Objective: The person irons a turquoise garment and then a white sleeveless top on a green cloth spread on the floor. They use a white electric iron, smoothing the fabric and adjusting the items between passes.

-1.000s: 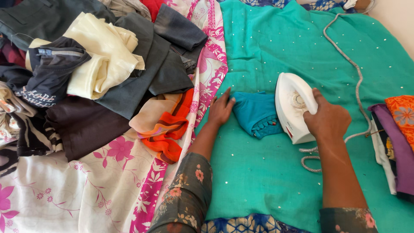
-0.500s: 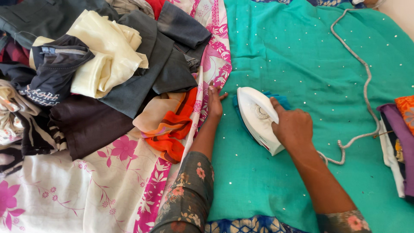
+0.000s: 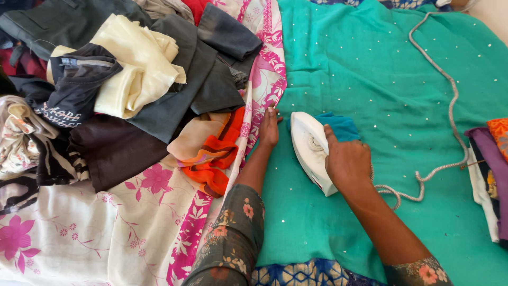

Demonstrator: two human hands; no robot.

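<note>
Head view: the right hand (image 3: 346, 161) is wrapped around the handle of a white iron (image 3: 309, 148), which lies flat on a small folded teal cloth (image 3: 338, 126). Only the cloth's far corner shows past the iron and the hand. The left hand (image 3: 269, 130) lies flat and open, holding nothing, fingers stretched away from the person, just beside the iron's left edge and at the border of the pink floral sheet (image 3: 132, 233). Both cloth and iron rest on a green spread (image 3: 370, 63) dotted with small sequins. A braided grey cord (image 3: 450, 106) runs from the top of the view down the right side and loops back toward the iron behind the right wrist. To the left sits a heap of clothes (image 3: 132, 90): dark grey, cream, black, brown and an orange striped piece. At the right edge is a stack of folded garments (image 3: 489, 169), purple and orange among them.
</note>
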